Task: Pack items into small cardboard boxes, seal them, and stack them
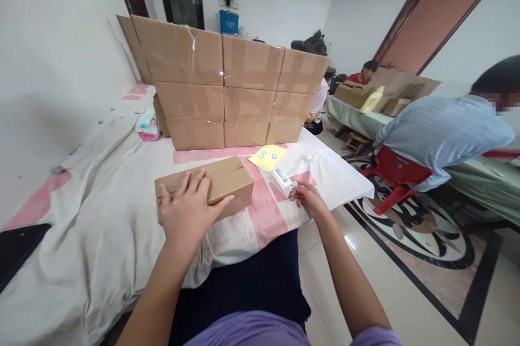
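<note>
A closed brown cardboard box (227,175) lies on the cloth-covered table in front of me. My left hand (189,200) rests on its top, fingers spread, with the thumb over the near edge. To the right of the box is a small white tape dispenser (281,181) with a roll of tape in it. The fingers of my right hand (306,197) are pinched together at the dispenser's near end. Whether a strip of tape is between them is too small to tell. Behind the dispenser lies a yellow sheet (267,157) with several small outlined stickers or labels on it.
A wall of stacked, taped cardboard boxes (247,105) stands at the back of the table. A pink packet (148,125) sits left of it, and a dark flat object (20,248) at the left edge. Rightward, a person sits on a red plastic chair (400,173); other people sit farther back.
</note>
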The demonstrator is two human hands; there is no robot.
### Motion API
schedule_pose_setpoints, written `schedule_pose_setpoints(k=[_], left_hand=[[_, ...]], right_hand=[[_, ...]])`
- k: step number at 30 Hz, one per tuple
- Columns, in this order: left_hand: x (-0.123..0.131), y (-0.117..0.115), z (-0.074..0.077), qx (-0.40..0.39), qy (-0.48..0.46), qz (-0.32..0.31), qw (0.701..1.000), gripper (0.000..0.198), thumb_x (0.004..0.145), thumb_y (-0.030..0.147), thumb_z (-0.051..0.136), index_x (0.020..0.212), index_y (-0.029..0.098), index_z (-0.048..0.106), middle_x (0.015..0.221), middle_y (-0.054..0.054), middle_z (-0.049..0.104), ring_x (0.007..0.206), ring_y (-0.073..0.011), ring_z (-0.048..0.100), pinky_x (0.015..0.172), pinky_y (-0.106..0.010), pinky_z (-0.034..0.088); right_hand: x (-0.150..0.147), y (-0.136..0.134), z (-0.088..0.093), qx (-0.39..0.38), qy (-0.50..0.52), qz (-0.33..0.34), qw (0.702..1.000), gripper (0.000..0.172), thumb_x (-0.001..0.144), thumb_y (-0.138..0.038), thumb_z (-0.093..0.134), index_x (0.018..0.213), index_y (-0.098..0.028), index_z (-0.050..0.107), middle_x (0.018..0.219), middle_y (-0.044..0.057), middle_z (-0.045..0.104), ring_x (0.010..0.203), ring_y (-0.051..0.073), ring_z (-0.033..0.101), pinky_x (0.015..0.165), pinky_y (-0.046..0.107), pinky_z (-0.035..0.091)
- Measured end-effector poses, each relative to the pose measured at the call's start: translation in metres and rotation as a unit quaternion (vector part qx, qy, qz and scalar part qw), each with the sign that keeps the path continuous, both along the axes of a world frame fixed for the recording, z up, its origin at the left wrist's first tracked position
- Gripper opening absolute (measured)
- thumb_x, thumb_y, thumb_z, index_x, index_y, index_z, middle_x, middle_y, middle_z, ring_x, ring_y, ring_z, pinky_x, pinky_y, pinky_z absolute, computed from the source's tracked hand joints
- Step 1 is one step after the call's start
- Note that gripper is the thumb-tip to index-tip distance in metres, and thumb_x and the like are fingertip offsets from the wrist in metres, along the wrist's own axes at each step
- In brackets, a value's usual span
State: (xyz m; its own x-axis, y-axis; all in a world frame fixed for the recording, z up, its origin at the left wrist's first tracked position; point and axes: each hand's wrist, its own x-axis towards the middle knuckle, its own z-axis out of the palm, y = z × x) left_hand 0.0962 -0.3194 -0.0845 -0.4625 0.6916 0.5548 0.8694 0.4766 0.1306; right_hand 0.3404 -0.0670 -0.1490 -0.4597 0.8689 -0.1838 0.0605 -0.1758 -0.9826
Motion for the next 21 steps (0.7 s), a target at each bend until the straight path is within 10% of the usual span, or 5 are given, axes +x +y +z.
schedule_pose_setpoints(k=[21], left_hand=[[0.0018,-0.0003,-0.0002,0.007,0.009,0.002,1.0,0.056,0.092,0.065,0.05,0.127,0.023,0.062,0.148,-0.015,0.057,0.138,-0.0394,0.052,0.123,-0.066,0.016]], right_hand=[[-0.0029,0.0044,0.0074,-0.04,-0.029,0.008,0.999,0.017,0.081,-0.025,0.071,0.089,-0.019,0.057,0.056,-0.002,0.062,0.047,0.013,0.063,0.031,0.016,0.031]])
